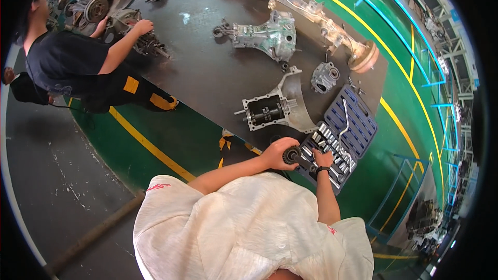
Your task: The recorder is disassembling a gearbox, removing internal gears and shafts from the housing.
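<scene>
My left hand [279,154] is closed around a toothed gear shaft [292,154], its dark round gear end facing up. The rest of the shaft slants down toward my right wrist. My right hand [323,158], with a dark band at the wrist, is over the socket set [340,162], thumb and fingers apart; its fingertips are among the sockets and small to make out. The set's blue lid [358,124] lies open, with a long silver wrench handle [345,116] across it. Just beyond my left hand sits an open grey metal housing [280,105].
On the dark table [192,72] lie a gearbox casing [270,36], a small round housing [325,77] and a long rusty axle [332,30]. At left, a person in dark clothes [72,62] handles another gearbox part [148,44]. Blue rails [399,26] stand at right.
</scene>
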The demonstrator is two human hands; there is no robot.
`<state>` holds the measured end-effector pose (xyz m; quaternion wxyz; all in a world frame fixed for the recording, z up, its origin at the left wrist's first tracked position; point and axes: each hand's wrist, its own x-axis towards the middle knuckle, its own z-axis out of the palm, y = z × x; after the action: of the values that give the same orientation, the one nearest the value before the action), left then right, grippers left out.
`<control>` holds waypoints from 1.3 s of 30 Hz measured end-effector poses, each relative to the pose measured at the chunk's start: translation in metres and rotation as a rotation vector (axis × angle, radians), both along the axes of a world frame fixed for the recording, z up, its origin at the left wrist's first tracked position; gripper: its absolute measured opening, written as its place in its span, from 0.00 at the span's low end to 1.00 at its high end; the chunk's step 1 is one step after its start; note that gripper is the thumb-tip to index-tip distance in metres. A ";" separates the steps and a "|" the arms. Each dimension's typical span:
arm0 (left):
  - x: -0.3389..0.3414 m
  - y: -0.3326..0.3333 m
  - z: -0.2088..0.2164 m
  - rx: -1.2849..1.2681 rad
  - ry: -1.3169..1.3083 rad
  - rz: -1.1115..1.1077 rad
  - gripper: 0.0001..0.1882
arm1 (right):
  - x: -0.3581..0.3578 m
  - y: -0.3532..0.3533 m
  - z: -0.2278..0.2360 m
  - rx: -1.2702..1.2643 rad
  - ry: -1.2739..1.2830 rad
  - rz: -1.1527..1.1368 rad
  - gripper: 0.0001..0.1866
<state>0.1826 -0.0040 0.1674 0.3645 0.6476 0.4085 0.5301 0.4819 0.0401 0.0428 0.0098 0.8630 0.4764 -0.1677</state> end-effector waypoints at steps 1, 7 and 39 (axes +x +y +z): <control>-0.002 0.000 -0.007 -0.009 0.000 0.006 0.32 | -0.010 0.006 0.025 0.042 0.187 0.068 0.47; -0.012 0.012 -0.006 -0.021 0.017 -0.026 0.33 | -0.114 -0.019 0.212 0.273 1.027 0.665 0.38; 0.005 0.008 -0.026 -0.096 -0.013 0.029 0.36 | -0.131 -0.027 0.318 0.542 0.571 0.754 0.35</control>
<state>0.1871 0.0039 0.1417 0.3900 0.6200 0.4402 0.5194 0.3511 0.0133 0.3612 -0.2835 0.5243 0.7626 -0.2513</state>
